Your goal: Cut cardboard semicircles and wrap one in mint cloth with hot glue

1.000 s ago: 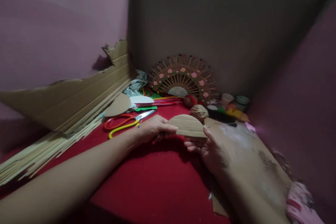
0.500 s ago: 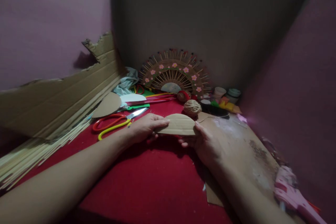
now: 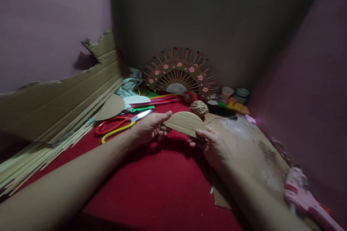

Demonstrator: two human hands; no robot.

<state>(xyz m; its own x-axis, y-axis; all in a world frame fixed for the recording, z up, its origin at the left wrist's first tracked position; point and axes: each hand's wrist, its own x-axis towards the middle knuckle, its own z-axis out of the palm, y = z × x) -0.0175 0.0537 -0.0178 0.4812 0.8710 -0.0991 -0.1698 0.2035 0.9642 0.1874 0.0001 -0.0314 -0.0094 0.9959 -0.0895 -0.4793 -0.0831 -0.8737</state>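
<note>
A half-round piece of cardboard (image 3: 185,122) is held up above the red tabletop (image 3: 151,195), tilted down toward the right. My left hand (image 3: 151,128) pinches its left end, thumb raised along the edge. My right hand (image 3: 214,146) grips the lower right corner, thumb on the front face and fingers behind. Just left of my left hand lie scissors (image 3: 116,126) with one red and one yellow handle. Beyond the cardboard sits a ball of twine (image 3: 198,108).
A flowered stick fan (image 3: 176,70) stands at the back. Bamboo sticks (image 3: 51,158) and a cardboard sheet (image 3: 67,104) line the left. A stained board (image 3: 252,151) and a pink glue gun (image 3: 300,195) lie right. Another cardboard half-round (image 3: 111,107) rests behind the scissors.
The cardboard half-round has tipped, its left end rising and its right end dropping. My left thumb has shifted upward on its end; both hands still hold it.
</note>
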